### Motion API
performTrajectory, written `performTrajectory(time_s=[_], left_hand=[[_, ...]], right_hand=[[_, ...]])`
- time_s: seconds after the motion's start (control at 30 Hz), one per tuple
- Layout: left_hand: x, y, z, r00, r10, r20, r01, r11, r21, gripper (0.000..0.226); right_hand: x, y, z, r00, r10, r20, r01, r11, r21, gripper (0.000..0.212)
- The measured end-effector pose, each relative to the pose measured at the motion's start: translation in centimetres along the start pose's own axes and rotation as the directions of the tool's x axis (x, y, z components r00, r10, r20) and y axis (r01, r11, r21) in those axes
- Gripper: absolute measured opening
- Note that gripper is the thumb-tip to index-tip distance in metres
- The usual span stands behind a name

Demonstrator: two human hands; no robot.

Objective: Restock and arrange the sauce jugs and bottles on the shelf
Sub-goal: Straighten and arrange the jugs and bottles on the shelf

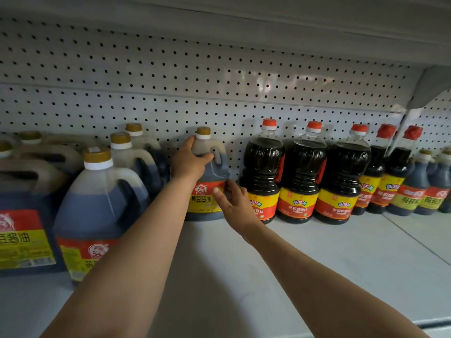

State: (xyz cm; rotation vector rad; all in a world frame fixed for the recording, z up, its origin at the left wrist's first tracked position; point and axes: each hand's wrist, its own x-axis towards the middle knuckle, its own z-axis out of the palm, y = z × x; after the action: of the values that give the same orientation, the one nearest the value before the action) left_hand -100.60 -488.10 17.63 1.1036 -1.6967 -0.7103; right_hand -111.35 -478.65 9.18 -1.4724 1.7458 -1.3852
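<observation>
A soy sauce jug (214,167) with a gold cap and a red and yellow label stands upright at the back of the white shelf (329,259), against the pegboard. My left hand (189,162) grips its shoulder just below the cap. My right hand (231,201) lies against its right side at label height, with the fingers curled round the jug's edge. Several larger jugs (97,203) of the same sauce stand to the left. A row of dark red-capped bottles (301,176) stands directly to the right of the held jug.
Smaller gold-capped bottles (436,189) stand at the far right of the row. The perforated back panel (219,81) rises behind everything, and an upper shelf (268,25) hangs overhead. Bare shelf surface stretches in front of the bottles towards the front edge.
</observation>
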Motion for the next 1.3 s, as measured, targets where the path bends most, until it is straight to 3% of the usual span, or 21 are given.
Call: performTrajectory(time_s=[0.33,0.4,0.47,0.53,0.57,0.63,0.73,0.8,0.9,1.07,1.3], left_hand=[[1.2,-1.6,0.9,0.998,-0.010,-0.061,0.013,0.999,0.046,0.053],[0.6,-1.8,1.6,0.987,0.051,-0.154,-0.032,0.991,0.127,0.053],[-0.7,-1.5,2.5,0.946,0.169,-0.278,-0.110,0.970,0.216,0.063],[-2.9,-0.6,3.5,0.894,0.250,-0.371,-0.184,0.962,0.204,0.064],[-4.0,-0.1,4.1,0.880,0.273,-0.388,-0.208,0.957,0.201,0.065],[-5.9,0.6,5.4,0.890,0.302,-0.342,-0.257,0.951,0.172,0.063],[-6.3,0.7,7.6,0.970,0.238,-0.044,-0.240,0.970,-0.040,0.065],[-5.7,1.1,8.6,0.969,0.204,0.138,-0.195,0.978,-0.075,0.073],[-4.6,2.2,9.4,0.950,0.177,0.259,-0.150,0.981,-0.119,0.081],[-4.1,2.6,9.9,0.975,0.068,0.213,-0.037,0.988,-0.147,0.087],[-4.0,2.3,9.0,0.992,0.054,0.112,-0.046,0.997,-0.065,0.084]], right_hand=[[-0.3,-0.1,-1.0,0.996,-0.063,0.065,0.063,0.998,-0.010,0.057],[-1.0,0.0,-2.1,0.993,-0.110,-0.048,0.112,0.993,0.040,0.036],[-1.5,0.9,-3.9,0.935,-0.088,-0.342,0.106,0.994,0.034,0.020],[-1.7,2.9,-6.1,0.831,-0.011,-0.556,0.007,1.000,-0.010,0.021],[-1.8,3.6,-7.2,0.814,0.037,-0.580,-0.058,0.998,-0.017,0.025],[-1.7,5.3,-8.5,0.841,0.112,-0.529,-0.139,0.990,-0.012,0.037],[-1.7,6.3,-8.8,0.925,0.139,-0.353,-0.093,0.985,0.143,0.057],[-1.7,6.4,-9.0,0.935,0.167,-0.313,-0.105,0.973,0.204,0.067],[-1.4,6.3,-9.3,0.937,0.179,-0.299,-0.116,0.970,0.215,0.070],[-1.3,6.1,-9.2,0.939,0.185,-0.289,-0.126,0.970,0.209,0.071],[-0.8,5.4,-8.3,0.959,0.164,-0.233,-0.141,0.984,0.112,0.066]])
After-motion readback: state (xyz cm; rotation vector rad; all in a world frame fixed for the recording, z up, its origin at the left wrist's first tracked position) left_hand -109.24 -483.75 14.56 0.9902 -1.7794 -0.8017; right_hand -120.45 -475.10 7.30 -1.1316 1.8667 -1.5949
